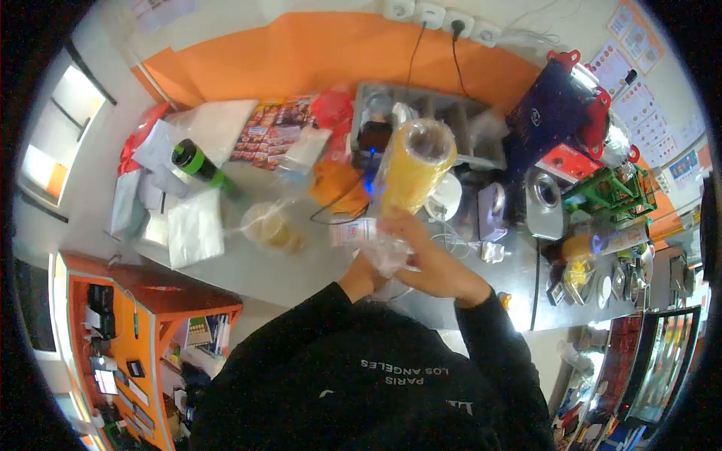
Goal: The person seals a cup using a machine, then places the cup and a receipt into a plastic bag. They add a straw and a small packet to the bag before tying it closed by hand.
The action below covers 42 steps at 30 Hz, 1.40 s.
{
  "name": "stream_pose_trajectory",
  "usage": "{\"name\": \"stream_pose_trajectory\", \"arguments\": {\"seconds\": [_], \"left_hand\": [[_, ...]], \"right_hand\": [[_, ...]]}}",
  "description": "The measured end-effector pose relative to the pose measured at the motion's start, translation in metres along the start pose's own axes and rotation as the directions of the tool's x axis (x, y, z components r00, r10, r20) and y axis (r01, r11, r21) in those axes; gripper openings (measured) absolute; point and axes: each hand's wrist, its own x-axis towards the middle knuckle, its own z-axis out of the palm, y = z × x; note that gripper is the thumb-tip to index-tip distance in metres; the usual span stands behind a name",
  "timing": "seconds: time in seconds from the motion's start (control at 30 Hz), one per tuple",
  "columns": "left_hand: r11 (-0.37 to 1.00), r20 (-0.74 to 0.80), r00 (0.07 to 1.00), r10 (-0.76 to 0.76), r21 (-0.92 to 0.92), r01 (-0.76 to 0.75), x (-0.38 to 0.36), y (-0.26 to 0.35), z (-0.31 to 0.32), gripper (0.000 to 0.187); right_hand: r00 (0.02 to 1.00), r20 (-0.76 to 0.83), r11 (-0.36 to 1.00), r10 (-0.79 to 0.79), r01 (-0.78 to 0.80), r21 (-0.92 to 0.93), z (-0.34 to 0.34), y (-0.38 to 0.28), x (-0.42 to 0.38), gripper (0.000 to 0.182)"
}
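Crumpled clear plastic (387,254) is bunched between my two hands in front of my chest. My left hand (359,278) is closed on its lower left side, its fingers partly hidden by the plastic. From the other side my right hand (425,263) grips it with bent fingers. Just beyond the right fingertips stands a big yellow roll (417,169) with a hollow core, wrapped in film. A small white box with print (353,232) lies beside my left hand. Farther left is a clear plastic bag (272,225) with something yellowish in it.
A grey divided tray (481,154) sits against the wall behind the roll. To the left are a black and green bottle (199,164) and white bags (195,228). On the right stand a lilac device (491,209), a metal container (543,199) and green baskets (613,194).
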Motion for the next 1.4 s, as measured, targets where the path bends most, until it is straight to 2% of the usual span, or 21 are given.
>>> {"name": "stream_pose_trajectory", "arguments": {"seconds": [0.1,0.13,0.2,0.3,0.33,0.4,0.43,0.5,0.53,0.6,0.63,0.73,0.77,0.8,0.9,0.97,1.07,1.2,1.23,1.3,1.4], "left_hand": [[0.972,-0.034,0.985,-0.167,-0.174,0.159,-0.006,-0.009,0.011,0.033],[0.96,-0.045,0.991,-0.129,-0.255,0.113,-0.006,-0.006,0.01,0.033],[0.912,-0.067,0.997,-0.046,-0.409,0.015,0.006,0.018,-0.008,0.032],[1.0,-0.041,0.999,-0.019,-0.015,0.018,0.0,-0.01,0.018,0.037],[0.999,0.04,0.998,-0.039,0.013,0.038,-0.003,-0.012,0.013,0.036],[0.994,0.205,0.975,-0.083,0.081,0.068,0.015,0.012,-0.022,0.035],[0.987,0.312,0.948,-0.061,0.159,0.011,0.023,0.009,-0.025,0.034],[0.948,0.5,0.865,-0.039,0.293,-0.126,0.041,0.007,-0.032,0.033],[0.945,0.5,0.865,-0.05,0.303,-0.12,0.047,0.013,-0.036,0.032],[0.94,0.496,0.865,-0.069,0.322,-0.109,0.064,0.048,-0.054,0.031],[0.944,0.435,0.9,-0.011,0.302,-0.134,0.073,0.059,-0.064,0.031],[0.935,0.183,0.964,0.193,0.265,-0.238,0.109,0.112,-0.1,0.027],[0.917,0.062,0.957,0.282,0.275,-0.288,0.126,0.141,-0.117,0.025],[0.935,0.018,0.962,0.272,0.233,-0.268,0.142,0.164,-0.128,0.025],[0.961,-0.075,0.967,0.245,0.148,-0.232,0.181,0.237,-0.153,0.03],[0.95,-0.093,0.956,0.277,0.178,-0.257,0.205,0.266,-0.153,0.03],[0.912,-0.075,0.944,0.321,0.292,-0.287,0.21,0.322,-0.156,0.035],[0.827,0.092,0.902,0.421,0.368,-0.424,0.226,0.348,-0.156,0.034],[0.697,0.133,0.802,0.582,0.427,-0.576,0.227,0.345,-0.156,0.03],[0.36,0.245,0.53,0.812,0.504,-0.785,0.22,0.344,-0.159,0.023],[0.246,0.523,0.601,0.605,0.595,-0.765,0.213,0.347,-0.156,0.015]], "right_hand": [[0.976,-0.108,0.977,0.19,-0.199,-0.076,-0.021,0.031,-0.022,0.051],[0.952,-0.139,0.951,0.272,-0.288,-0.113,-0.021,0.05,-0.027,0.05],[0.978,-0.032,0.973,0.206,-0.209,-0.097,0.006,0.09,-0.037,0.042],[0.979,0.068,0.972,0.193,-0.181,-0.153,0.016,0.128,-0.049,0.034],[0.975,0.091,0.966,0.204,-0.186,-0.179,0.019,0.135,-0.054,0.032],[0.94,0.061,0.942,0.336,-0.336,-0.011,-0.004,0.116,-0.059,0.03],[0.933,0.004,0.927,0.359,-0.357,0.11,-0.011,0.12,-0.067,0.029],[0.914,-0.162,0.879,0.372,-0.291,0.378,-0.02,0.141,-0.082,0.028],[0.89,-0.265,0.838,0.372,-0.199,0.508,-0.02,0.157,-0.091,0.028],[0.889,-0.277,0.859,0.364,-0.205,0.469,-0.024,0.163,-0.108,0.039],[0.889,-0.284,0.869,0.359,-0.208,0.449,-0.023,0.164,-0.114,0.045],[0.764,-0.645,0.996,0.002,0.057,0.072,0.002,0.131,-0.105,0.064],[0.648,-0.728,0.974,-0.224,0.128,-0.186,0.005,0.113,-0.094,0.067],[0.534,-0.753,0.919,-0.385,0.151,-0.363,0.007,0.096,-0.081,0.066],[0.381,-0.778,0.864,-0.5,0.165,-0.475,0.006,0.069,-0.051,0.061],[0.335,-0.805,0.872,-0.489,0.176,-0.456,-0.003,0.065,-0.033,0.058],[0.339,-0.833,0.899,-0.438,0.196,-0.393,-0.022,0.06,-0.026,0.054],[0.404,-0.837,0.928,-0.368,0.211,-0.306,-0.031,0.06,-0.043,0.048],[0.433,-0.833,0.937,-0.346,0.209,-0.281,-0.027,0.06,-0.05,0.047],[0.488,-0.816,0.949,-0.31,0.206,-0.238,-0.019,0.061,-0.055,0.045],[0.614,-0.75,0.968,-0.248,0.19,-0.165,-0.006,0.063,-0.053,0.041]]}}
